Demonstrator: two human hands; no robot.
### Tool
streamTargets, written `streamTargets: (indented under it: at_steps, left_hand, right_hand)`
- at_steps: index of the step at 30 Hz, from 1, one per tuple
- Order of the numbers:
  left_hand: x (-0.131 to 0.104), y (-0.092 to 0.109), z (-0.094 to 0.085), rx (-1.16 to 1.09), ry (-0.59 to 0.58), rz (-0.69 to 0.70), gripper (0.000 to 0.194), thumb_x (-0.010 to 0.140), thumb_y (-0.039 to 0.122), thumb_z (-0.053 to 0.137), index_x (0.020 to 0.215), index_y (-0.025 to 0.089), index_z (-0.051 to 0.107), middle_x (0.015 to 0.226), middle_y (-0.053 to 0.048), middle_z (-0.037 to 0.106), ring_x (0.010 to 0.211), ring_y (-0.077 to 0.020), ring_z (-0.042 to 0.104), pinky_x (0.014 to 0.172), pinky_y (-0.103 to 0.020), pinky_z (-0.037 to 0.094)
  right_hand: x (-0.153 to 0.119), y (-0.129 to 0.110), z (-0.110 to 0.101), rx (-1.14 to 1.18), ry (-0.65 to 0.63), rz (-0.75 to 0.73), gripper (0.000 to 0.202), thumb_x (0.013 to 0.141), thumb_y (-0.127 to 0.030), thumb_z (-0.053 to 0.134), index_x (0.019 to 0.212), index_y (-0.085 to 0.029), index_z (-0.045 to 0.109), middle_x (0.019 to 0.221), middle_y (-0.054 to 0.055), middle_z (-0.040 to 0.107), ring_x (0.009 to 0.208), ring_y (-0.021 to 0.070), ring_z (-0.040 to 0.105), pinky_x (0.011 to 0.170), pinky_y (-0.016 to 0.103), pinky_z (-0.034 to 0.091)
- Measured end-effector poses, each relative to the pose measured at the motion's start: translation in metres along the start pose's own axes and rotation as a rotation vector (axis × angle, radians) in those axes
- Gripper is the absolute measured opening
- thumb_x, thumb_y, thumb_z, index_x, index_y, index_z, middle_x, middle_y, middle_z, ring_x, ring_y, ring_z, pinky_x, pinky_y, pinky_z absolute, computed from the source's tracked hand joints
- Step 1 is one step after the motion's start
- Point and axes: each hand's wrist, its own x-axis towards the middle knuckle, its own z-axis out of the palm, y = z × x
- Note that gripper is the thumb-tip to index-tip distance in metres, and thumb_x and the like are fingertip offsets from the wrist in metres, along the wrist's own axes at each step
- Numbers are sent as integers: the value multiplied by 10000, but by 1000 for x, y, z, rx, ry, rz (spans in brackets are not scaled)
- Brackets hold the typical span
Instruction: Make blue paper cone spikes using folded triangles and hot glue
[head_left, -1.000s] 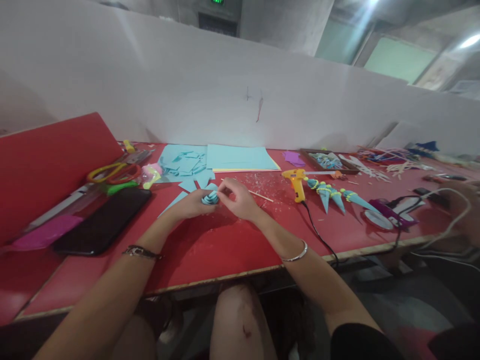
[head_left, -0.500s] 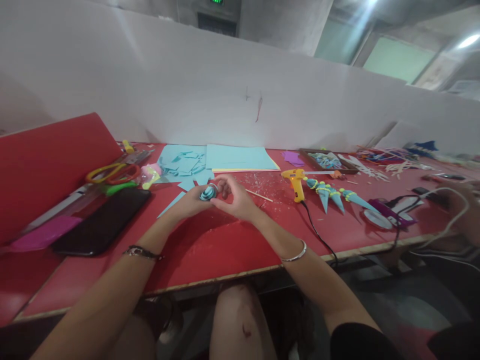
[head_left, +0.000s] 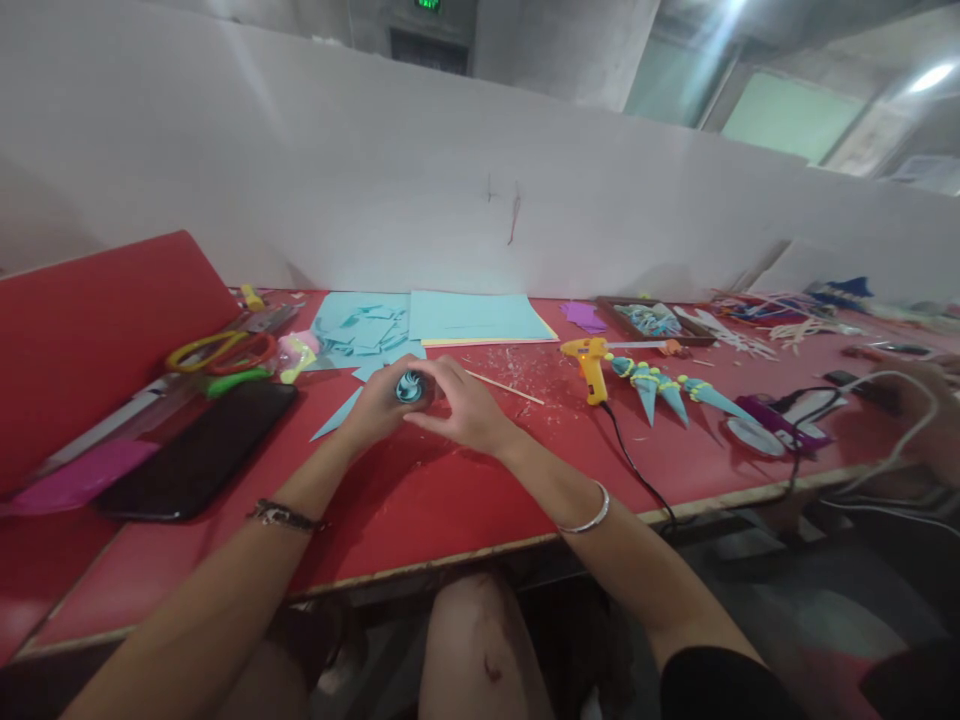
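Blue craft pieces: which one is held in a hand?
The swirled rosette, in the left hand; the scraps lie on a blue sheet, the yellow-trimmed cones on the table.

One view only, worn on the head. Looks forward and down from above the person's knee (head_left: pixel 463 640), over the red tabletop (head_left: pixel 450 500) to the white partition (head_left: pixel 360 170) behind. Left grip (head_left: pixel 381 408) and right grip (head_left: pixel 474 408) fall close in front, near mid-frame. Wide field: ceiling light (head_left: pixel 931 78) at upper right; partition's top edge slopes down rightward.
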Motion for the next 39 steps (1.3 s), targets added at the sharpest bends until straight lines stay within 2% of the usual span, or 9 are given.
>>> streamTargets:
  at_steps: [4,8,15,20,24,30,34,39]
  left_hand:
    - [-1,6,-1,63,25,-18,156,651,259,529,774,184,468,658,45,568,598,-100,495,569,-214,397]
    - [0,9,-3,62,-4,-17,170,632,260,533,768,184,465,649,53,559,584,-89,470,557,-204,381]
    - [0,5,-3,60,-51,30,85,634,247,504,667,169,492,636,34,554,599,-98,456,576,-218,387]
    - [0,8,-2,96,-92,-74,139,650,276,527,679,141,517,680,10,576,638,-116,475,613,-231,403]
    - [1,6,-1,155,-131,-135,133,635,275,531,614,150,490,618,13,553,622,-127,485,603,-239,407]
    - [1,-2,0,180,-125,-53,41,611,195,496,642,171,486,640,6,566,676,-157,550,631,-247,436]
    - [1,-5,1,186,-165,-24,35,605,183,501,635,179,484,643,-1,572,727,-188,588,667,-274,458]
    - [3,-6,0,242,-187,-38,131,612,186,508,737,175,543,729,-14,636,746,-193,597,655,-262,454]
  right_hand:
    - [0,-1,0,-39,-2,-5,407,853,-383,499,1200,-181,429,1057,84,518,967,185,509,855,350,459]
    - [0,-2,-1,-34,-29,-4,358,854,-360,506,1178,-219,451,1061,74,510,982,186,499,863,353,452]
    - [1,-4,-1,-6,-50,37,307,847,-315,510,1142,-233,480,1096,72,482,1002,184,500,841,337,468]
    - [1,-6,-1,4,-71,83,338,830,-338,537,1141,-218,486,1105,72,474,1003,179,513,838,318,472]
    - [1,-5,0,39,-115,147,319,835,-337,526,1134,-229,488,1110,61,465,900,147,542,779,297,489]
    - [0,-1,4,55,-50,124,273,829,-323,540,1086,-237,507,1069,58,475,934,156,526,795,302,484]
    - [0,1,5,48,-17,89,220,834,-305,529,1036,-217,527,1016,62,496,939,165,516,824,317,466]
    - [0,4,5,64,1,80,158,825,-292,515,963,-216,533,976,50,505,922,163,510,838,330,445]
